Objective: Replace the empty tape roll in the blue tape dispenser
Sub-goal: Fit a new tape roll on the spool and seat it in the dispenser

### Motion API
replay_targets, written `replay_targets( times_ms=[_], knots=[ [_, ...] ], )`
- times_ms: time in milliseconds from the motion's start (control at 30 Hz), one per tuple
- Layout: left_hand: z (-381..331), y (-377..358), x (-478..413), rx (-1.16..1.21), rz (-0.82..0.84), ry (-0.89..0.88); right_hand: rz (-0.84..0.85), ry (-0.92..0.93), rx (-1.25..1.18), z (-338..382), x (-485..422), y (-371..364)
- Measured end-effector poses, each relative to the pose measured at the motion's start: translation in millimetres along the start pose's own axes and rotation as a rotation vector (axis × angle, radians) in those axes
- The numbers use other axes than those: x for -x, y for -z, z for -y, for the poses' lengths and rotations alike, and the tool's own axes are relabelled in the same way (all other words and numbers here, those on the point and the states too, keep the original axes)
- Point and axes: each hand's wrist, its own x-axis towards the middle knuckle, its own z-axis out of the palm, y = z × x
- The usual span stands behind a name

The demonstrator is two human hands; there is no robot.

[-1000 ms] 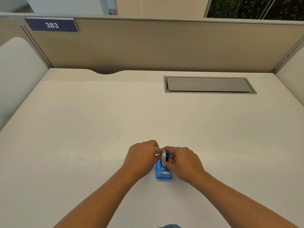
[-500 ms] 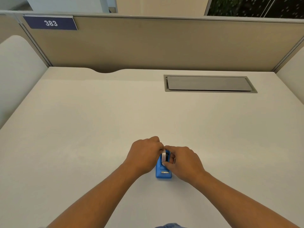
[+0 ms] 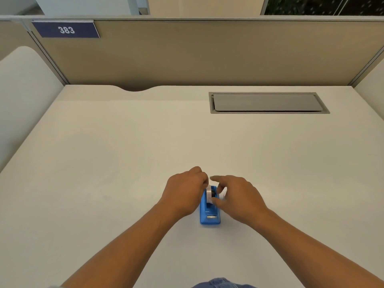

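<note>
The blue tape dispenser (image 3: 209, 214) stands on the white desk (image 3: 116, 163), its cutter end pointing toward me. A whitish tape roll (image 3: 208, 195) sits upright in its cradle. My left hand (image 3: 184, 191) is curled against the dispenser's left side, and its fingertips are closed on the top of the roll. My right hand (image 3: 239, 197) hovers at the right side with fingers spread; its thumb rests by the dispenser's edge and its forefinger reaches over the roll. The far end of the dispenser is hidden by my fingers.
A grey cable hatch (image 3: 268, 102) is set flush into the desk at the back right. A beige partition (image 3: 197, 55) with a blue 383 sign (image 3: 66, 29) closes off the far edge, and white side panels flank the desk.
My right hand has let go of the roll and its fingers have spread apart. My left hand has stayed on the roll's top, and the dispenser has not moved.
</note>
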Motion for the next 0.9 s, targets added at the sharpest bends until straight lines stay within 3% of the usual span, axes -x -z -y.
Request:
replay_targets(
  times_ms=[133,500,700,900],
  knots=[
    [-0.6,3.2,0.1,0.035,-0.011,0.01,-0.063,0.016,-0.026,2.6,-4.8,8.1],
    [6.3,1.7,15.8,0.252,-0.012,0.076,-0.04,0.055,0.001,10.3,-5.1,9.1],
    [14.9,-22.7,32.3,0.265,0.306,0.074,-0.006,0.061,-0.013,8.4,-2.6,11.7],
    [13.7,-45.4,36.8,0.309,0.15,0.097,0.02,0.077,-0.001,7.7,6.0,10.7]
  ],
)
